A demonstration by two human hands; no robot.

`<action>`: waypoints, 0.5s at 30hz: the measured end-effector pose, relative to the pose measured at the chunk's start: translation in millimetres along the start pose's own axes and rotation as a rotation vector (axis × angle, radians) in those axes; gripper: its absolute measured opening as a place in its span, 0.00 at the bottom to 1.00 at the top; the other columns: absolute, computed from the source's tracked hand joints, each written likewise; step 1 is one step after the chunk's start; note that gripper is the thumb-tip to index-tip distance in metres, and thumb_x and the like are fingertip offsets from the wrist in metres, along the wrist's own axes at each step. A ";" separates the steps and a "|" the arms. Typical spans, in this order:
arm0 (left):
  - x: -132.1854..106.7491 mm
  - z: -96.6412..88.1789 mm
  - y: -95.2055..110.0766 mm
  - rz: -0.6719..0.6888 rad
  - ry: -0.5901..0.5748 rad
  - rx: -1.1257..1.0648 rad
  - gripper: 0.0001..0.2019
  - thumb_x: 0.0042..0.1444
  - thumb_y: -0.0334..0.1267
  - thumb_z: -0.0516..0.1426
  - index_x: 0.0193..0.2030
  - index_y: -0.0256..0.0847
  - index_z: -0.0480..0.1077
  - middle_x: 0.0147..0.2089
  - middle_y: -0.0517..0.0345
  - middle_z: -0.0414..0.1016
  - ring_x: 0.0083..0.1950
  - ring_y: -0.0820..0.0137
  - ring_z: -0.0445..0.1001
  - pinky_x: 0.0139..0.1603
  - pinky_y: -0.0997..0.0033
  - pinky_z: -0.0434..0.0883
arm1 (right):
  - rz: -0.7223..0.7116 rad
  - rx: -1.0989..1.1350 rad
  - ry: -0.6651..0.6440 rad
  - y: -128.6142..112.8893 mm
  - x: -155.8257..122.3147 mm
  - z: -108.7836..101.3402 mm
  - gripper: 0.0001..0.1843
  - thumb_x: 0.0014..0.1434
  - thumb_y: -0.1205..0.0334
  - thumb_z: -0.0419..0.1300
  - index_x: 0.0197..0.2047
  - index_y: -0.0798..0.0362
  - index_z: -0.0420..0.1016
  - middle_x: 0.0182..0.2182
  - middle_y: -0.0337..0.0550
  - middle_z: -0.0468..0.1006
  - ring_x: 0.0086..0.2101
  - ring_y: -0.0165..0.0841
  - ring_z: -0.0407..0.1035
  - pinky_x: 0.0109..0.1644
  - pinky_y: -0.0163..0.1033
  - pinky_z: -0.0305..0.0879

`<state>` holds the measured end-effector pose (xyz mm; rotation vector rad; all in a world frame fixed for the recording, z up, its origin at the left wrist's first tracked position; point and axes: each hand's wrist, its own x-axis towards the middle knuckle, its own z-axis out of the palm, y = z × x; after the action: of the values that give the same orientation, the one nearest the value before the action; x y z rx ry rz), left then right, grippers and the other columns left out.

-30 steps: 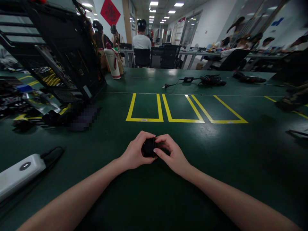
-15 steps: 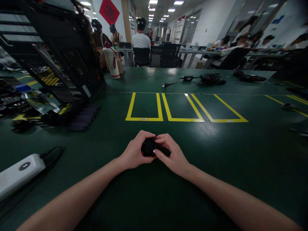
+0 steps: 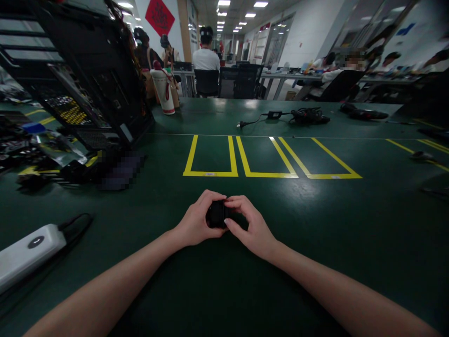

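Observation:
Between my two hands is a small black boxy object (image 3: pixel 216 214), too dark to tell its kind. My left hand (image 3: pixel 196 221) wraps round its left side, with thumb below and fingers above. On the other side, the fingertips and thumb of my right hand (image 3: pixel 250 225) pinch its right edge. The object is held low over the green tabletop (image 3: pixel 224 290); whether it touches the surface is hard to tell. Parts of it are hidden by my fingers.
Yellow tape outlines (image 3: pixel 210 174) mark the table beyond my hands. A black cable with an adapter (image 3: pixel 274 114) lies farther back. At left stand a black computer case (image 3: pixel 94 70), a paper cup (image 3: pixel 163 91) and a white power bank-like device (image 3: pixel 31 255). Several people sit in the background.
My right hand's fingertips have shifted very slightly on the black object's edge. My left hand and the object stay in the same place.

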<state>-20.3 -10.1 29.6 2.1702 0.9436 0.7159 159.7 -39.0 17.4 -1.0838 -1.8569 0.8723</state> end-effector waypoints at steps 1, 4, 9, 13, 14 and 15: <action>0.2 -0.1 0.2 0.002 0.000 -0.002 0.28 0.44 0.33 0.61 0.52 0.47 0.55 0.49 0.56 0.60 0.50 0.63 0.65 0.47 0.60 0.69 | 0.007 0.024 -0.001 0.9 0.7 0.1 0.13 0.55 0.69 0.55 0.44 0.49 0.64 0.44 0.42 0.64 0.45 0.34 0.63 0.49 0.44 0.66; 0.6 0.6 -0.1 -0.002 -0.003 0.003 0.28 0.44 0.34 0.62 0.52 0.48 0.55 0.49 0.56 0.60 0.50 0.63 0.65 0.47 0.60 0.69 | 0.037 0.110 -0.003 3.6 2.1 1.1 0.09 0.57 0.67 0.54 0.42 0.49 0.65 0.43 0.42 0.64 0.44 0.33 0.65 0.48 0.43 0.67; 0.4 1.6 -1.8 0.007 0.017 0.013 0.28 0.43 0.33 0.62 0.51 0.47 0.56 0.48 0.56 0.61 0.49 0.64 0.65 0.47 0.61 0.69 | 0.109 0.163 0.017 6.1 1.4 3.9 0.13 0.55 0.65 0.56 0.45 0.48 0.63 0.44 0.42 0.65 0.44 0.33 0.65 0.48 0.43 0.68; 0.0 0.1 -1.1 -0.005 -0.001 -0.006 0.28 0.45 0.33 0.61 0.52 0.47 0.55 0.49 0.56 0.60 0.49 0.65 0.65 0.46 0.63 0.69 | 0.136 0.147 -0.013 5.0 1.3 2.8 0.15 0.56 0.64 0.56 0.48 0.48 0.62 0.44 0.42 0.67 0.44 0.33 0.66 0.49 0.45 0.67; 0.0 -0.2 -0.8 -0.007 -0.002 -0.007 0.28 0.45 0.33 0.61 0.52 0.47 0.55 0.49 0.56 0.60 0.49 0.65 0.65 0.46 0.63 0.69 | 0.124 0.139 -0.015 4.4 1.5 2.2 0.14 0.56 0.64 0.56 0.47 0.49 0.63 0.44 0.42 0.67 0.44 0.33 0.66 0.50 0.45 0.67; 0.1 -0.4 -0.5 -0.009 -0.004 -0.009 0.28 0.45 0.33 0.61 0.52 0.47 0.55 0.49 0.56 0.60 0.49 0.65 0.65 0.46 0.63 0.70 | 0.110 0.134 -0.018 3.8 1.6 1.6 0.13 0.56 0.65 0.56 0.46 0.49 0.63 0.44 0.42 0.67 0.45 0.33 0.65 0.51 0.45 0.66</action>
<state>-20.7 -9.6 29.5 2.1580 0.9453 0.7096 159.2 -36.3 13.9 -1.1055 -1.7398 1.0571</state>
